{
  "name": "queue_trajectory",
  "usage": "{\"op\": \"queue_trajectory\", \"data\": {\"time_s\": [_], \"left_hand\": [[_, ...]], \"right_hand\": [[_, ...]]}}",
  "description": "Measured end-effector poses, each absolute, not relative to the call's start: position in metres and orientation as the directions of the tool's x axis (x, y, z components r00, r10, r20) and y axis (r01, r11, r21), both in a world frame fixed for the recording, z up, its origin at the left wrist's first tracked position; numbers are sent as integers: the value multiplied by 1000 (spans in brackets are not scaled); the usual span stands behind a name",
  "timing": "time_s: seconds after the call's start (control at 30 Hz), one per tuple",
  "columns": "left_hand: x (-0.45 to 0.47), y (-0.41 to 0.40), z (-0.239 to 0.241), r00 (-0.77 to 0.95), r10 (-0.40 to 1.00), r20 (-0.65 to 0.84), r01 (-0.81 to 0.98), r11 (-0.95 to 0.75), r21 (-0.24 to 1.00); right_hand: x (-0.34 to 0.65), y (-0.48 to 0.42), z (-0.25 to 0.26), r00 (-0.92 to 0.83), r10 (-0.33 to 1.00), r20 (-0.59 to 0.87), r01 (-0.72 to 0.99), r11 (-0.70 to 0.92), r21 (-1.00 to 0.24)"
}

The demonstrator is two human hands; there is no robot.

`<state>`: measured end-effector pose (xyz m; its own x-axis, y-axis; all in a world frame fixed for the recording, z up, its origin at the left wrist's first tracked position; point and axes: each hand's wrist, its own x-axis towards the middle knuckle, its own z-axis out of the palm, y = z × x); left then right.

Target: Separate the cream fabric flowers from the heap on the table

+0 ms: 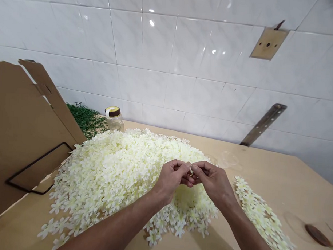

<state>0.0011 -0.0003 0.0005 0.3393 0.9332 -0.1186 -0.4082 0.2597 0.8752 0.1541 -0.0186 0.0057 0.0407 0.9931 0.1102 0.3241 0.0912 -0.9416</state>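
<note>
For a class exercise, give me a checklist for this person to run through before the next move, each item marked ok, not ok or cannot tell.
1. Left hand and right hand close together, fingertips pinched at the small piece: ok.
2. Small piece identifiable: cannot tell; fingers cover most of it.
3. Pale flower pile near the hands: ok, beneath and to their left.
4. Smaller flower group apart from the pile: ok, at the right.
5. Outlying flowers gathered in: not ok; several spread at the pile's near left edge.
6. Bottle upright: ok, behind the pile.
</note>
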Motion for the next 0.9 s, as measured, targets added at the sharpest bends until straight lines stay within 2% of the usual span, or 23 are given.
{"op": "queue_trajectory", "data": {"time_s": [0.17,0.5,0.73,0.8,0.9], "left_hand": [[1,0,2,321,944,-83,-382,209,900],[4,-4,2,309,949,-68,-392,192,900],[5,-7,4,310,948,-77,-411,206,888],[5,-8,5,313,946,-83,-404,212,890],[5,-9,7,330,940,-86,-396,221,891]], "right_hand": [[160,-17,7,24,997,68,237,61,-970],[151,-23,11,149,984,93,347,36,-937],[150,-22,6,168,983,79,259,33,-965],[150,-22,6,190,977,98,318,33,-948],[148,-25,8,245,954,174,492,32,-870]]}}
